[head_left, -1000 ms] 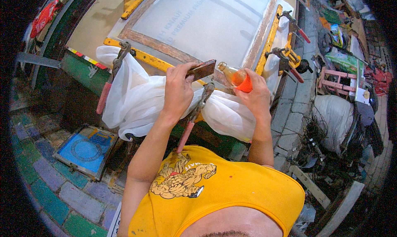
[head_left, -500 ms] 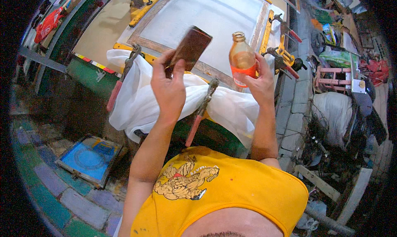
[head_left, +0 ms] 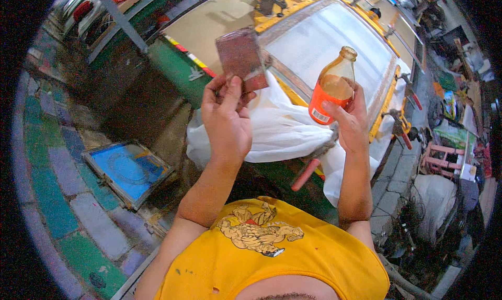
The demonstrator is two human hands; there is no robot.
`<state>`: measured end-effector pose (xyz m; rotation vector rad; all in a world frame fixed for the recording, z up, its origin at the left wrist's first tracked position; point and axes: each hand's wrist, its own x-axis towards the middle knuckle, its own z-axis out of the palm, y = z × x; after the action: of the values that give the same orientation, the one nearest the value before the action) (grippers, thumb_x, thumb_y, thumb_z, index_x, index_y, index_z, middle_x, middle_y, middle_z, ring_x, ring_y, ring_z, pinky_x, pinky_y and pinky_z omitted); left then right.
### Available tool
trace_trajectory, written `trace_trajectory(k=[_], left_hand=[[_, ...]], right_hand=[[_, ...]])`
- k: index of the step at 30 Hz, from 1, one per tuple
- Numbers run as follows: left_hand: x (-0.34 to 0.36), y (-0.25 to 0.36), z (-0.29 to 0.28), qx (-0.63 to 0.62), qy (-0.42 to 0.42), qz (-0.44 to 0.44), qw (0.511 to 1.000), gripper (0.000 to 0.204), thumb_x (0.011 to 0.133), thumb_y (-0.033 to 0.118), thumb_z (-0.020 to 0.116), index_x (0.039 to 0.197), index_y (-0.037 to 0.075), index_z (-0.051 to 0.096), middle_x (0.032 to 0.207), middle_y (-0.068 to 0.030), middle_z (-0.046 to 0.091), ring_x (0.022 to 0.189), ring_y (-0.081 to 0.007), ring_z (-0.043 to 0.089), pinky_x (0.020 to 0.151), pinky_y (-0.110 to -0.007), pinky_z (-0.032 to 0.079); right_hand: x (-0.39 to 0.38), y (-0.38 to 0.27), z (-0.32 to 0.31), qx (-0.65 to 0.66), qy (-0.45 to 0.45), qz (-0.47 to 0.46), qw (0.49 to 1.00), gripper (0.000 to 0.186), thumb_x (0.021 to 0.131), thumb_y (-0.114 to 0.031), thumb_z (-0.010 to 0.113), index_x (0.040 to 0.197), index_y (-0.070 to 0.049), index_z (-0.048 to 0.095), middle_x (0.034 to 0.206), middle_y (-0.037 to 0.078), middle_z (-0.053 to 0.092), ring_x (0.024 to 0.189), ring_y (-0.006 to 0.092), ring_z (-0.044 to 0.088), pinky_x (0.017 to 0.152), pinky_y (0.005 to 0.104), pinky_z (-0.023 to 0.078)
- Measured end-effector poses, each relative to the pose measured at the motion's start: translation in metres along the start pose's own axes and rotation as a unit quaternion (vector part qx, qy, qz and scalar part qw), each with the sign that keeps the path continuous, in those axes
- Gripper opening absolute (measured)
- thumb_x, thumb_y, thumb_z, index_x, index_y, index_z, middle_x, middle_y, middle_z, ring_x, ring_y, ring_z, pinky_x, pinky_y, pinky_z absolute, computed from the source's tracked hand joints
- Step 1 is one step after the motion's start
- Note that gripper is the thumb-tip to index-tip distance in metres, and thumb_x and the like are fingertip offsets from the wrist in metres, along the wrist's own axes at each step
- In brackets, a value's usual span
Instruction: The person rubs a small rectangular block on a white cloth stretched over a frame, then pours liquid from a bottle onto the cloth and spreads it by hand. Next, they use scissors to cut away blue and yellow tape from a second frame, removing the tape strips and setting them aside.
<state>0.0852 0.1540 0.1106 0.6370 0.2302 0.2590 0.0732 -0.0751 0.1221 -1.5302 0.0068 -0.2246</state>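
My left hand (head_left: 227,119) pinches a flat, reddish-brown rectangular piece (head_left: 239,54) by its lower edge, fingers curled behind and thumb in front. I cannot make out what kind of thing it is. In my right hand (head_left: 353,125) is a glass bottle (head_left: 340,70) with an orange label, its mouth uncapped and its body leaning slightly right. Both things are held up above the bench. Beyond them lies a wooden-framed screen (head_left: 273,61) with pale mesh, inside yellow bars. White cloth (head_left: 282,135) hangs bunched along its near side, below my hands.
A clamp with a red handle (head_left: 306,175) juts toward me at the near edge. On the floor at left lies a smaller framed blue screen (head_left: 125,166). A grey metal bar (head_left: 117,17) crosses the far left. Clutter and a pink rack (head_left: 442,159) line the right.
My view has swung left, so the bench appears further right. The brown piece, earlier slanted in my left hand, now stands more upright with its broad face showing. The bottle stays gripped.
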Motion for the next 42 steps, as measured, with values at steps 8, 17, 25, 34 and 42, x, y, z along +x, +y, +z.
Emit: trace_trajectory(k=[8,17,25,34,42], left_hand=[[0.122,0.057,-0.120,0.097,0.080,0.047,0.991,0.036,0.092,0.002,0.064,0.124,0.003,0.046,0.111,-0.0098,0.060,0.096,-0.0218,0.064,0.078,-0.033,0.055],[0.253,0.049,-0.192,0.194,0.069,-0.052,0.977,0.031,0.090,0.005,0.067,0.119,0.002,0.057,0.108,-0.0074,0.064,0.091,-0.0179,0.063,0.078,-0.032,0.053],[0.336,-0.009,-0.223,0.263,0.030,-0.143,0.954,0.031,0.094,0.002,0.062,0.124,-0.006,0.057,0.105,-0.0073,0.063,0.089,-0.0137,0.062,0.075,-0.026,0.055],[0.340,-0.001,-0.204,0.183,-0.014,-0.291,0.939,0.032,0.092,-0.002,0.056,0.123,-0.004,0.050,0.112,-0.0140,0.058,0.089,-0.0215,0.066,0.076,-0.031,0.059],[0.195,0.036,-0.132,0.256,-0.179,-0.271,0.911,0.016,0.091,0.000,0.061,0.107,-0.001,0.056,0.103,-0.0093,0.059,0.083,-0.0157,0.063,0.076,-0.027,0.053]], right_hand=[[0.050,0.006,0.193,0.120,-0.139,0.134,0.974,0.075,0.079,-0.012,0.080,0.139,-0.001,0.037,0.123,0.017,0.061,0.110,0.0250,0.062,0.095,0.0382,0.051],[0.159,0.155,0.308,-0.325,0.021,0.077,0.942,0.077,0.063,-0.019,0.084,0.124,0.005,0.044,0.105,0.028,0.066,0.100,0.0392,0.066,0.086,0.0411,0.054],[0.195,0.232,0.316,-0.396,0.118,0.069,0.908,0.072,0.064,-0.019,0.084,0.114,0.005,0.039,0.101,0.032,0.065,0.097,0.0464,0.065,0.081,0.0479,0.054],[0.168,0.172,0.317,-0.358,0.051,0.072,0.929,0.093,0.076,-0.026,0.082,0.144,0.007,0.027,0.124,0.027,0.061,0.111,0.0384,0.064,0.097,0.0428,0.050],[0.039,0.036,0.149,-0.321,0.085,-0.003,0.943,0.017,0.086,-0.014,0.076,0.098,-0.002,0.073,0.099,0.008,0.073,0.086,0.0156,0.069,0.075,0.0320,0.058]])
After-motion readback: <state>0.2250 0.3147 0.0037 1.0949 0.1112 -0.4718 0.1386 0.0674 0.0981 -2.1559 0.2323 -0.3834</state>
